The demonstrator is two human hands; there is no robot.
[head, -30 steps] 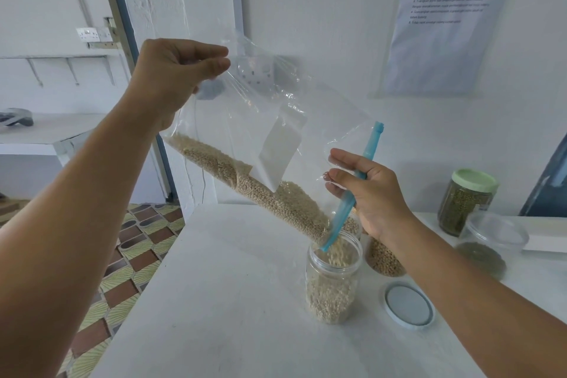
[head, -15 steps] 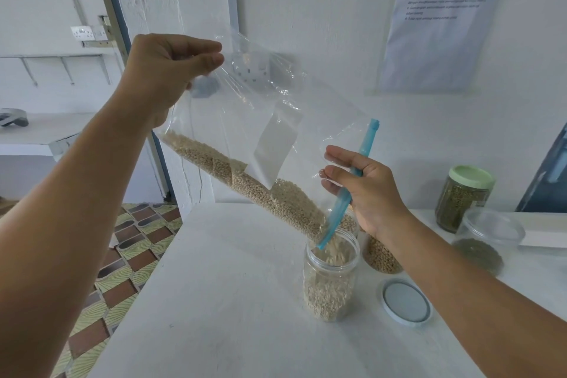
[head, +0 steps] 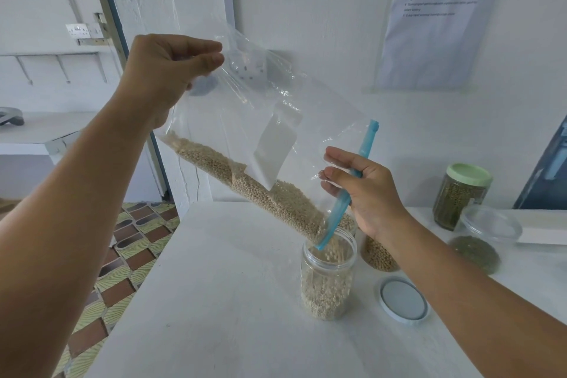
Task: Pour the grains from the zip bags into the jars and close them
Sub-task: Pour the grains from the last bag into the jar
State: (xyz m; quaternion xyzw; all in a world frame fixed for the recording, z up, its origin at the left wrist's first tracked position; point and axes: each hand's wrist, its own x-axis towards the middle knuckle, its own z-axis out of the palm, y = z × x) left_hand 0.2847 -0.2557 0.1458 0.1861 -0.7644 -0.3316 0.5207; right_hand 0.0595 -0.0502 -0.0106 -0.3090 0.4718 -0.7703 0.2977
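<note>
From the head view, the left hand (head: 171,70) is raised high, its thumb and curled fingers pinching the bottom corner of a clear zip bag (head: 260,132), which hangs tilted down to the right. Pale grains (head: 260,193) lie in a sloping band along the bag's lower edge, running toward its mouth. The right hand (head: 368,193) grips the bag's blue zip strip (head: 352,190) near its middle, fingers curled around it, and the strip's lower end dips just inside the mouth of an open clear jar (head: 328,279) standing on the white surface (head: 214,301). Grains are falling from the bag into this jar, which is filled to roughly two thirds. Just right of the jar a round lid (head: 402,299) with a pale rim lies flat on the surface. Behind the right wrist stands a second jar of tan grains (head: 379,256), partly hidden. Farther right, near the wall, a jar of green grains (head: 461,196) wears a light green lid, and in front of it sits a clear round container (head: 484,236) holding dark green grains. A printed sheet (head: 441,15) hangs on the wall above, its text too small to read.
</note>
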